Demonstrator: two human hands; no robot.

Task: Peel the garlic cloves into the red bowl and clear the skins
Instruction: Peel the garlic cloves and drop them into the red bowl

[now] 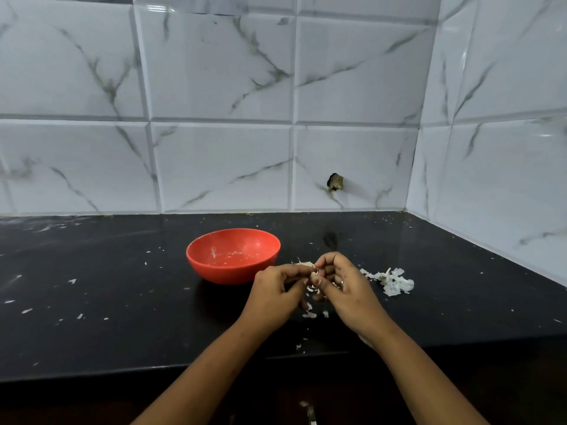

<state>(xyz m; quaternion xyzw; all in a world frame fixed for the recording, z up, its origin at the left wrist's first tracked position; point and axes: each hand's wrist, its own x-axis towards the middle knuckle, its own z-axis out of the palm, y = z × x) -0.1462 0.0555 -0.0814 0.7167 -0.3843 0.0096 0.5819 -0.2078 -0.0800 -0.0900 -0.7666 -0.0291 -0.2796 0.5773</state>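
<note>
Fingers (328, 259) of my right hand (345, 286) and left hand (274, 291) were curled, pinching one garlic clove (314, 274) between them, just right of the red bowl (224, 271), skins (394, 281) lay piled on the table (122, 317) beside my right hand

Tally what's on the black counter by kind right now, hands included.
Bowls: 1, the round red plastic bowl
Cloves: 1, the small pale garlic clove pinched by both hands
Skin heaps: 1, the heap of white papery garlic skins
Hands: 2, left hand and right hand
Total: 5; scattered loose flakes uncounted, too many.
</note>
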